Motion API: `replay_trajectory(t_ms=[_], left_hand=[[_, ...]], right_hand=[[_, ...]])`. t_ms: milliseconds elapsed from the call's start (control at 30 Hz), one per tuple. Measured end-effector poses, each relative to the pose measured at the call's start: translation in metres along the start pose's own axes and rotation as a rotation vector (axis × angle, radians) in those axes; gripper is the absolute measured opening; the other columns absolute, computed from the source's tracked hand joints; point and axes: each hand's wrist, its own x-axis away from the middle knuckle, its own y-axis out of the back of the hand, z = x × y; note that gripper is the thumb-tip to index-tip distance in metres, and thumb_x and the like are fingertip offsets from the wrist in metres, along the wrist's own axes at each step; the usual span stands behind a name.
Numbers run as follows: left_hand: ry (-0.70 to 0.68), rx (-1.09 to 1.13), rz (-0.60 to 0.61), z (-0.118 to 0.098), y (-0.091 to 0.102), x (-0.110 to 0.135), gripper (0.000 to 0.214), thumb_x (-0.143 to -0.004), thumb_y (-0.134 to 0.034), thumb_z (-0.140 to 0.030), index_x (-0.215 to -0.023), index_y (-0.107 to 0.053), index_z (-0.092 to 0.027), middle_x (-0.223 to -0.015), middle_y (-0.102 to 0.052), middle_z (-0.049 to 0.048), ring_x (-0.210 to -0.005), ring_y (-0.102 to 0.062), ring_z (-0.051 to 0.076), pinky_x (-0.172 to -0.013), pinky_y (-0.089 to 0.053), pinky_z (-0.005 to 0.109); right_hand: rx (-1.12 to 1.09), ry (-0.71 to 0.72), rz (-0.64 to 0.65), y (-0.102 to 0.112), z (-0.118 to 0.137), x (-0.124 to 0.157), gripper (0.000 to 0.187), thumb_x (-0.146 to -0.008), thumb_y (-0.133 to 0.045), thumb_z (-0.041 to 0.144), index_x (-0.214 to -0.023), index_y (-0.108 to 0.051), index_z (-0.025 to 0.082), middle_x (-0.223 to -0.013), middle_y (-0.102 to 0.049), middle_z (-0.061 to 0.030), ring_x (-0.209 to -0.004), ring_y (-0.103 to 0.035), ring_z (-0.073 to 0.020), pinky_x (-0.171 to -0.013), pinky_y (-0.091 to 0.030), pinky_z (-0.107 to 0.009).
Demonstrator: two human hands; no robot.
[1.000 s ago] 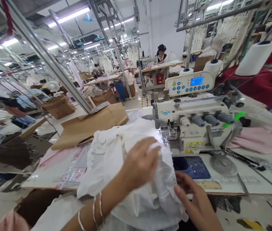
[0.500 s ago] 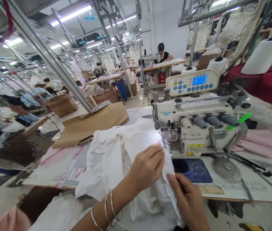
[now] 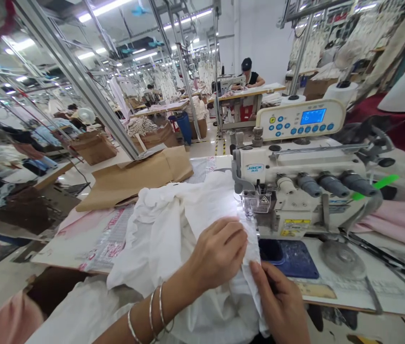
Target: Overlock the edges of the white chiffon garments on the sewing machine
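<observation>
Left hand (image 3: pixel 217 253) down on the white cloth (image 3: pixel 159 248), fingers together across a fold, silver bangles (image 3: pixel 150 317) on the wrist, no telling whether actually gripping or only pressing. Right hand (image 3: pixel 279 301) just beside it, thumb on top of the cloth's edge, other fingers tucked out of sight, so apparently clamped on that edge. All that cloth piled on the near side of the table (image 3: pixel 346 296), spilling off toward the lap. Big difference from a second ago: much less bunching under the hands, just a flattened strip running up to the presser foot (image 3: pixel 256 203) of the sewing machine (image 3: pixel 295 191), hands steadier too, edge now right at the foot, though actual contact hard to make out. To the right, a blue mat (image 3: pixel 295 260) and a round metal disc (image 3: pixel 342 260) on the tabletop, pink cloth (image 3: pixel 396 224) past the machine, and above it a lit control panel (image 3: pixel 299 119) and a white thread cone (image 3: pixel 340 91). Off to the left, a big sheet of brown paper (image 3: pixel 134 179). Way down the far end of the aisle, a co-worker (image 3: pixel 249 71) at another sewing table, rows of hanging white garments (image 3: pixel 207 71) all around.
</observation>
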Motion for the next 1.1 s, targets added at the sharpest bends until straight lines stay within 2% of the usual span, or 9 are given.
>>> replay_trajectory(t_ms=[133, 233, 400, 533, 700, 867, 1000, 1100], left_hand=[[0.072, 0.133, 0.006, 0.02, -0.004, -0.005, 0.013, -0.088, -0.051, -0.006, -0.094, -0.061, -0.013, -0.096, -0.065, 0.0073, -0.107, -0.061, 0.018, -0.093, -0.055, 0.032], [0.077, 0.14, 0.021, 0.025, -0.002, -0.009, 0.014, -0.089, -0.05, -0.006, -0.094, -0.061, -0.014, -0.098, -0.065, 0.0073, -0.104, -0.061, 0.017, -0.092, -0.056, 0.032], [-0.058, -0.033, -0.01, 0.005, 0.003, -0.004, 0.009, -0.086, -0.057, -0.011, -0.093, -0.061, -0.01, -0.095, -0.065, 0.0098, -0.1, -0.061, 0.022, -0.087, -0.057, 0.037], [-0.039, -0.07, -0.011, -0.002, 0.001, 0.004, 0.009, -0.086, -0.055, -0.008, -0.092, -0.061, -0.011, -0.093, -0.066, 0.0087, -0.1, -0.062, 0.021, -0.089, -0.057, 0.037], [0.032, 0.068, -0.002, 0.016, -0.004, 0.0, 0.013, -0.088, -0.052, -0.007, -0.093, -0.061, -0.013, -0.095, -0.065, 0.0075, -0.104, -0.061, 0.019, -0.092, -0.056, 0.034], [0.052, 0.145, 0.015, 0.033, -0.002, -0.01, 0.01, -0.088, -0.053, -0.009, -0.092, -0.061, -0.014, -0.096, -0.065, 0.0079, -0.1, -0.063, 0.017, -0.088, -0.057, 0.033], [-0.049, 0.01, 0.02, 0.021, 0.005, -0.009, 0.009, -0.086, -0.056, -0.008, -0.091, -0.062, -0.012, -0.098, -0.065, 0.0098, -0.104, -0.061, 0.021, -0.09, -0.056, 0.036], [-0.114, -0.072, 0.033, 0.004, 0.009, -0.004, 0.008, -0.084, -0.061, -0.012, -0.091, -0.062, -0.01, -0.095, -0.065, 0.0101, -0.1, -0.061, 0.022, -0.086, -0.058, 0.036]], right_hand=[[-0.037, -0.034, 0.028, -0.003, 0.007, -0.007, 0.04, -0.086, -0.055, 0.05, -0.064, -0.057, 0.018, -0.058, -0.048, 0.003, -0.057, -0.041, -0.011, -0.052, -0.036, -0.018], [-0.018, -0.026, 0.037, -0.002, 0.005, -0.01, 0.04, -0.088, -0.054, 0.05, -0.064, -0.057, 0.018, -0.058, -0.045, 0.0035, -0.055, -0.039, -0.0103, -0.051, -0.034, -0.018], [0.011, 0.049, 0.046, 0.002, -0.003, -0.004, 0.034, -0.089, -0.054, 0.045, -0.07, -0.062, 0.017, -0.059, -0.053, 0.0028, -0.053, -0.045, -0.0107, -0.051, -0.038, -0.017], [0.042, 0.065, 0.059, 0.006, -0.007, 0.001, 0.032, -0.091, -0.052, 0.042, -0.075, -0.064, 0.017, -0.06, -0.053, 0.0028, -0.054, -0.047, -0.0112, -0.052, -0.04, -0.017], [0.075, 0.086, 0.075, 0.005, -0.002, -0.005, 0.032, -0.091, -0.051, 0.044, -0.076, -0.062, 0.017, -0.059, -0.053, 0.0031, -0.052, -0.046, -0.011, -0.049, -0.039, -0.017], [-0.023, -0.026, 0.045, 0.003, 0.007, -0.007, 0.035, -0.089, -0.051, 0.049, -0.072, -0.057, 0.019, -0.06, -0.049, 0.0031, -0.054, -0.043, -0.0109, -0.047, -0.036, -0.016], [-0.069, -0.056, 0.084, 0.006, 0.0, -0.003, 0.04, -0.09, -0.048, 0.05, -0.066, -0.055, 0.019, -0.058, -0.046, 0.0032, -0.055, -0.043, -0.0114, -0.048, -0.039, -0.016], [-0.087, -0.018, 0.122, 0.007, -0.007, 0.002, 0.034, -0.09, -0.052, 0.046, -0.073, -0.06, 0.018, -0.061, -0.054, 0.0025, -0.058, -0.05, -0.0121, -0.053, -0.044, -0.015]])
